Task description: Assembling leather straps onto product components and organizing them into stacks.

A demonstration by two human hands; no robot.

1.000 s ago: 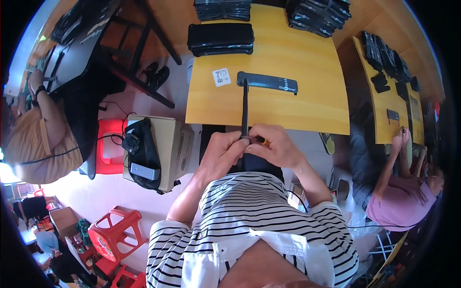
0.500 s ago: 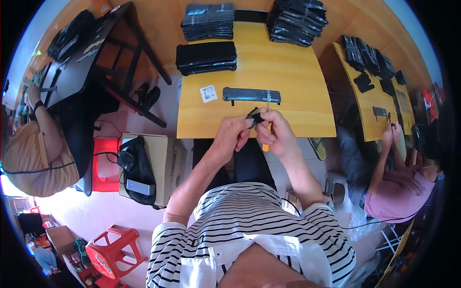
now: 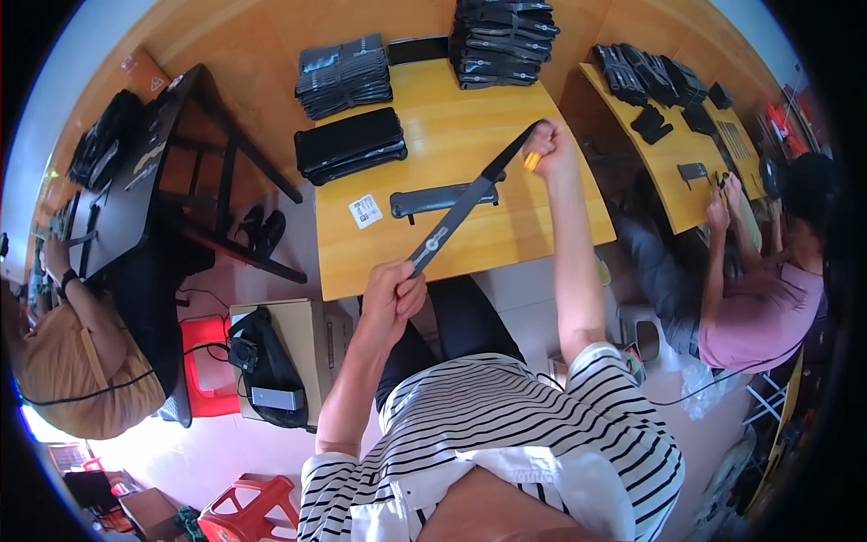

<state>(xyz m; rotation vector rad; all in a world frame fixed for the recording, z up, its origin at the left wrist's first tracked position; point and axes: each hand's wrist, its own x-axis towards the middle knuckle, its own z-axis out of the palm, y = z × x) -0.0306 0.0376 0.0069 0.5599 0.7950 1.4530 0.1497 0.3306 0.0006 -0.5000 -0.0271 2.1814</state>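
A long black strap (image 3: 462, 206) with a pale printed mark runs taut and slanting above the table. Its lower end is gripped in my left hand (image 3: 394, 294), fingers closed, near the table's front edge. My right hand (image 3: 549, 147), up and to the right, is closed on the other end. The same hand holds an orange-handled tool (image 3: 532, 162); its shaft is hidden. Under the strap lies a flat dark piece (image 3: 429, 201) with small tabs, partly covered from view. A white printed label (image 3: 366, 211) rests just left of that piece.
On the yellow table (image 3: 542, 226) stand a pile of black pouches (image 3: 350, 146) and strapped bundles (image 3: 345, 77), with a taller stack (image 3: 504, 43) at the back. People work at side tables left and right. A cardboard box (image 3: 312, 357) and red stools (image 3: 253, 513) are on the left.
My hands have moved apart, left hand down and left, right hand up and right. The black strap, bunched between them before, is now stretched out. The view has shifted.
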